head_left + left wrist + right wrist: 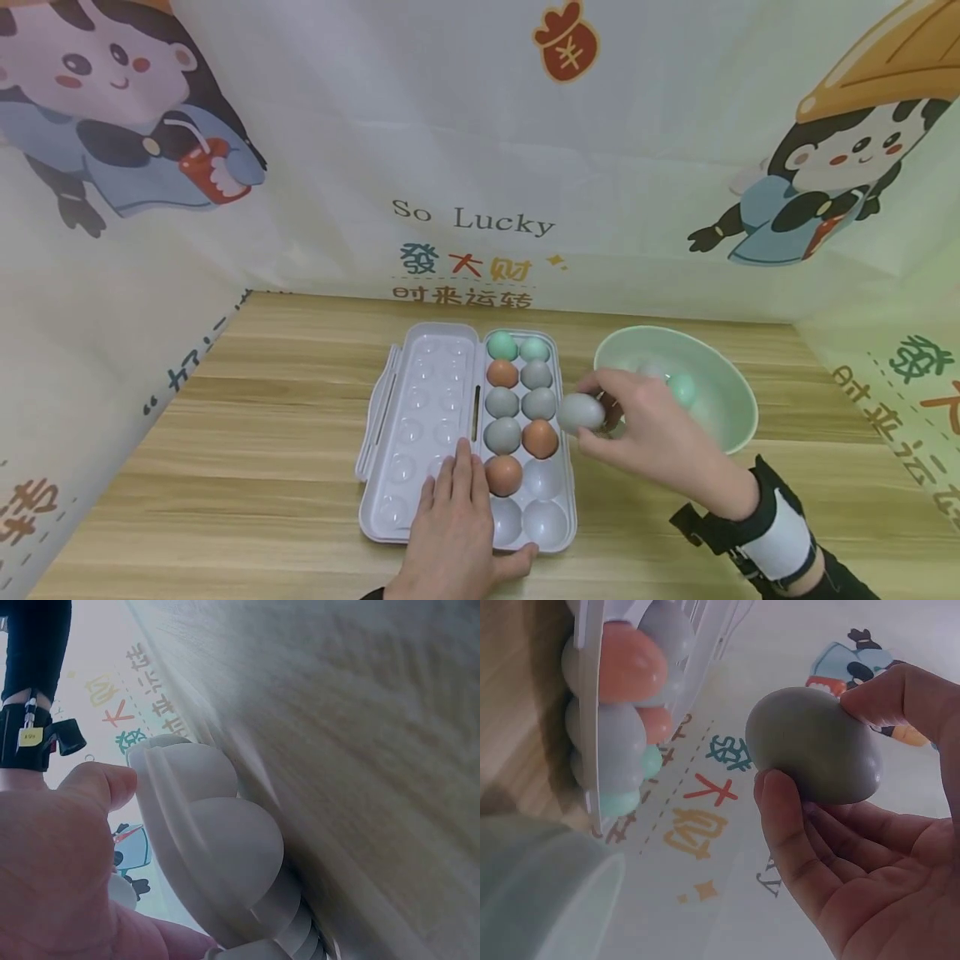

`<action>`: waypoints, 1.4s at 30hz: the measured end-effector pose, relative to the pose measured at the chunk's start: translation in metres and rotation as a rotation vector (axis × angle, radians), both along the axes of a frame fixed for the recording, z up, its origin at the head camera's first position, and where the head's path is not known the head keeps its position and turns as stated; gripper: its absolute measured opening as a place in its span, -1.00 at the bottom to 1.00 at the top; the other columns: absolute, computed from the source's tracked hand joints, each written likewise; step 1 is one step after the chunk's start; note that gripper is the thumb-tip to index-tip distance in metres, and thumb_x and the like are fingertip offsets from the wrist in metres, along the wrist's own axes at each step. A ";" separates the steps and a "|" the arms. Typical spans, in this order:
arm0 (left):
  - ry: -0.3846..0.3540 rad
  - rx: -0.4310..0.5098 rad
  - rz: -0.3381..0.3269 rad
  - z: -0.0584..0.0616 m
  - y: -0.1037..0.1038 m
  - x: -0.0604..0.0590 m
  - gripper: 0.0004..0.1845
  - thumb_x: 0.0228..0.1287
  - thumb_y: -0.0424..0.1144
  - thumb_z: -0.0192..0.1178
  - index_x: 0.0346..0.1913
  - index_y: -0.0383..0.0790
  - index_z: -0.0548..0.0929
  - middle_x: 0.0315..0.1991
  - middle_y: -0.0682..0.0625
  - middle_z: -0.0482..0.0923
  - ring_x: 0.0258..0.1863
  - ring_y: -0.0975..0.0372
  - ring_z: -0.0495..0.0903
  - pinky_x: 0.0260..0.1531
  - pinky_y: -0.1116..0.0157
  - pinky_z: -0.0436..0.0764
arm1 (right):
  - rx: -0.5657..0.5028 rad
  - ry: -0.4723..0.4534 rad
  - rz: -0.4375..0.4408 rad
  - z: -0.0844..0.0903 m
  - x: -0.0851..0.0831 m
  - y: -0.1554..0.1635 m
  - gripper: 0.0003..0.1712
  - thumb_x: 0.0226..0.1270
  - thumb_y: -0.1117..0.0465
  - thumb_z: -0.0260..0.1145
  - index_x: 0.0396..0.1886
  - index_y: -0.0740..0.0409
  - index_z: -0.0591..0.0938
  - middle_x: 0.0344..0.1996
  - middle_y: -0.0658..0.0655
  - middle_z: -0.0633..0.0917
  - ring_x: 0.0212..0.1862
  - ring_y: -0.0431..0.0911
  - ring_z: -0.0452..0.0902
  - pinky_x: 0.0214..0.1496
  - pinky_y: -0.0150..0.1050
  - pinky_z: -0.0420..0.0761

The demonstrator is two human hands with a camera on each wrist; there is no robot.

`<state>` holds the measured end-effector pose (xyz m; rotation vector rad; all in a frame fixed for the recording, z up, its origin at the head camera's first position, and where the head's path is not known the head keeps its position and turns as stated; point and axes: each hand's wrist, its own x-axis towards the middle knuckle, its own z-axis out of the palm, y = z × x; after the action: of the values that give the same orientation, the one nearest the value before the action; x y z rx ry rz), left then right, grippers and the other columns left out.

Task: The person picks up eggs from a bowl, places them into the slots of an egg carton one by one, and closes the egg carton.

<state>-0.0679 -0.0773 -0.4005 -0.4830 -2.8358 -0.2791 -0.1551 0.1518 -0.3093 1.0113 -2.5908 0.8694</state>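
Down at the front, the person's left hand lies flat on the egg box. Its fingers are straight and rest on the middle of the box, where the lid meets the tray. The thumb touches the near edge of the box. This hand holds nothing; it just presses on the box.

The egg box is white and lies open on the wooden table. The lid part is on the left side. The tray part on the right has two rows of cups. Nine eggs sit in it, filling the far cups: two light green ones at the back, then grey ones and three orange ones. One orange egg sits just beside the left hand's fingertips. The three nearest cups have no eggs.

The right hand is lifted above the table, just to the right of the tray. Its fingers and thumb are curled round a grey egg and pinch it by the ends. The egg is in the air, near the right edge of the tray and next to an orange egg.

Behind that hand stands a pale green bowl. A light green egg lies inside it. A black and white strap is on the right wrist.
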 end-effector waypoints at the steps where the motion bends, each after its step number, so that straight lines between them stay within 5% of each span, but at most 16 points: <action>1: -0.008 0.002 -0.002 -0.001 0.000 0.000 0.16 -0.06 0.42 0.27 0.25 -0.65 0.37 0.34 -0.47 0.22 0.23 -0.21 0.37 0.10 -0.11 0.43 | -0.013 -0.021 -0.003 -0.002 0.001 -0.001 -0.69 -0.04 0.31 0.44 -0.22 0.16 0.62 -0.40 -0.08 0.63 -0.43 -0.25 0.56 -0.40 -0.31 0.60; 16: -0.020 0.001 -0.006 -0.003 0.002 0.001 0.18 -0.05 0.42 0.26 0.27 -0.66 0.34 0.33 -0.47 0.21 0.22 -0.20 0.37 0.11 -0.10 0.41 | -0.029 -0.072 -0.071 -0.017 0.001 0.006 -0.72 -0.02 0.31 0.44 -0.25 0.09 0.63 -0.40 -0.10 0.63 -0.41 -0.27 0.55 -0.37 -0.31 0.60; 36: 0.002 -0.024 -0.005 -0.002 0.000 0.000 0.15 -0.04 0.43 0.24 0.24 -0.65 0.38 0.32 -0.48 0.24 0.23 -0.21 0.37 0.09 -0.10 0.44 | 0.120 -0.165 0.063 -0.034 0.008 -0.019 -0.71 -0.04 0.28 0.42 -0.25 0.15 0.59 -0.44 -0.12 0.53 -0.44 -0.18 0.48 -0.46 -0.37 0.51; 42: -0.007 -0.031 -0.004 -0.001 -0.001 -0.001 0.15 -0.03 0.43 0.24 0.25 -0.65 0.38 0.32 -0.48 0.24 0.23 -0.21 0.36 0.09 -0.10 0.44 | 0.186 -0.125 0.079 -0.045 0.010 -0.024 -0.69 -0.08 0.26 0.42 -0.27 0.13 0.57 -0.46 -0.14 0.49 -0.45 -0.24 0.43 -0.45 -0.39 0.48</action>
<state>-0.0689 -0.0780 -0.4013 -0.4946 -2.8500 -0.2375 -0.1448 0.1275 -0.3538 1.1496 -2.7963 0.7425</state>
